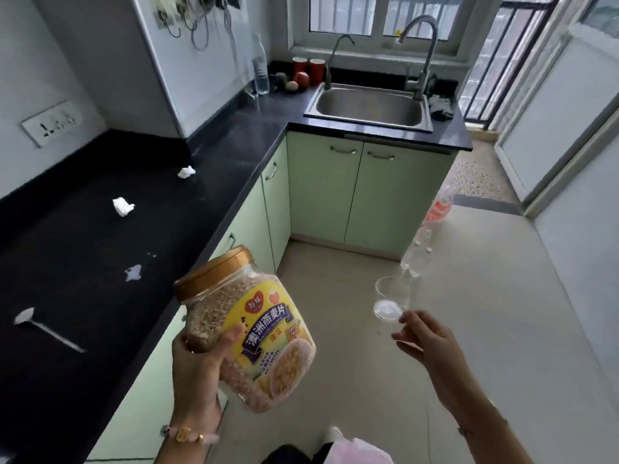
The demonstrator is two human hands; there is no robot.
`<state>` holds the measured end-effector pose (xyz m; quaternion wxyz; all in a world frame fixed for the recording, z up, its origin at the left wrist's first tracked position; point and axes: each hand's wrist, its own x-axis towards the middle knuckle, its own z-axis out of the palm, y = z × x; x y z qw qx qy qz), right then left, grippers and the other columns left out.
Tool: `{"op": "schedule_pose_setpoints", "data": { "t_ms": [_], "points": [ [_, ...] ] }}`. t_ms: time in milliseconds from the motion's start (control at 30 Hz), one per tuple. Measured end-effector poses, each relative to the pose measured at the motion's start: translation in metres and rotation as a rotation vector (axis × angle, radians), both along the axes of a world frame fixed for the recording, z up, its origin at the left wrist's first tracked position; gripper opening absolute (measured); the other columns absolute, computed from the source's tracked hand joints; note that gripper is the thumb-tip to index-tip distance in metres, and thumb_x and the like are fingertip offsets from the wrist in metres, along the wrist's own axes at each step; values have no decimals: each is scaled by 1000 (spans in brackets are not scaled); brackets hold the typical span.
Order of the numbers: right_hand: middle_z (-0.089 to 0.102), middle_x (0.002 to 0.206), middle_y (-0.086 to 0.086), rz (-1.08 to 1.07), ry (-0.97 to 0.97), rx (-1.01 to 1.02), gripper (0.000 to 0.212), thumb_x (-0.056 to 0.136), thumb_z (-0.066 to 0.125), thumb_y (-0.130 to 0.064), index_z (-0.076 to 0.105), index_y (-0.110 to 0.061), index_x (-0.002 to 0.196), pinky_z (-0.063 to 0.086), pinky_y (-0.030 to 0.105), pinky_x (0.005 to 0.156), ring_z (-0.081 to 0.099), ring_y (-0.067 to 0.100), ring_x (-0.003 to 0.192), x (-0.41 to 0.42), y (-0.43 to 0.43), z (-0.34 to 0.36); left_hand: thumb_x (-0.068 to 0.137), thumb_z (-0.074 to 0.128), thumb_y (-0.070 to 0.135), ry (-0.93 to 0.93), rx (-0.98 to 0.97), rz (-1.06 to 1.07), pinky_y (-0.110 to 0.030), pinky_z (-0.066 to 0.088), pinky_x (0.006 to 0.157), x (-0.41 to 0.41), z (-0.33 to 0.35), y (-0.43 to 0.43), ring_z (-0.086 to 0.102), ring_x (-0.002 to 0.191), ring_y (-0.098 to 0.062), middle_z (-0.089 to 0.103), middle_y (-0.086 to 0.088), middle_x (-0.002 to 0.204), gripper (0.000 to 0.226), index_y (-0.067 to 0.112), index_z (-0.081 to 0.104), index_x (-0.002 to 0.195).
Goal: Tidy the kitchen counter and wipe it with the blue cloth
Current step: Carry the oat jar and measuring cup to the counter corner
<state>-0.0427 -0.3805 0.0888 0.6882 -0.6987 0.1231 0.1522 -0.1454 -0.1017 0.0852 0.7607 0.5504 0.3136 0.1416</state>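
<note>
Head view: my left hand (197, 366) has its grip clenched around the oat jar (244, 329), tilted, off the desk's (83, 229) front edge. Right hand (425, 339) pinches a clear glass (392, 298) and plastic bottle (425, 236) over the floor. On the desk: spoon (43, 326), two tissue wads (123, 206), white spill (133, 272). I see no blue cloth.

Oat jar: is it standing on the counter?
No, the left hand holds the oat jar tilted in the air, off the counter edge.
</note>
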Motion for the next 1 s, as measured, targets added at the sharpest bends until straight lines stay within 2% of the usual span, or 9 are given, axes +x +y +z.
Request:
{"op": "schedule_pose_setpoints", "data": {
  "t_ms": [100, 267, 367, 500, 633, 767, 900, 1000],
  "points": [
    [49, 64, 5, 111, -38, 7, 22, 94, 46, -16, 57, -10, 77, 49, 29, 73, 60, 19, 71, 65, 22, 15, 16, 89, 52, -36, -8, 98, -39, 55, 71, 39, 10, 9, 67, 98, -26, 66, -8, 112, 121, 18, 44, 124],
    [54, 66, 5, 264, -28, -12, 22, 93, 48, -18, 60, -13, 74, 48, 27, 71, 63, 9, 64, 147, 67, 1, 21, 91, 47, -21, -11, 224, -46, 53, 81, 96, 5, 40, 65, 103, -29, 65, -8, 116, 119, 17, 45, 126],
    [56, 61, 1, 333, 5, -28, 24, 92, 49, -20, 61, -13, 73, 48, 28, 71, 62, 15, 69, 189, 100, -16, 22, 91, 46, -14, -20, 247, -52, 51, 88, 131, -3, 66, 66, 102, -30, 67, -10, 115, 115, 17, 46, 124],
    [55, 55, -3, 411, 13, -41, 24, 93, 49, -19, 61, -8, 76, 50, 30, 74, 61, 18, 71, 252, 155, -24, 13, 90, 47, -17, -14, 297, -45, 54, 79, 180, -3, 107, 69, 93, -27, 69, -8, 107, 122, 20, 45, 123],
    [56, 57, -1, 522, -17, -36, 24, 92, 49, -19, 61, -4, 78, 50, 30, 74, 61, 11, 63, 319, 226, -13, 7, 89, 49, -33, 25, 361, -40, 54, 70, 229, 12, 158, 69, 90, -27, 68, -9, 103, 126, 19, 45, 121],
    [56, 61, 1, 628, -47, 12, 24, 92, 51, -21, 62, -8, 76, 49, 31, 75, 60, 13, 64, 374, 304, 2, 11, 90, 48, -53, 73, 469, -44, 53, 77, 258, 26, 204, 67, 95, -28, 67, -11, 109, 121, 20, 45, 120],
    [59, 56, -5, 785, -56, 45, 24, 93, 49, -22, 63, -13, 76, 50, 31, 74, 62, 12, 65, 409, 376, 9, 4, 88, 51, -61, 86, 637, -35, 50, 68, 267, 33, 238, 65, 94, -26, 67, -6, 105, 121, 25, 46, 114],
    [61, 61, -2, 896, -49, 45, 24, 93, 49, -21, 63, -13, 76, 50, 28, 71, 62, 16, 69, 430, 426, 10, 1, 86, 53, -50, 103, 774, -34, 49, 67, 269, 34, 256, 64, 95, -25, 65, -5, 106, 130, 22, 44, 119]
  ]
}}
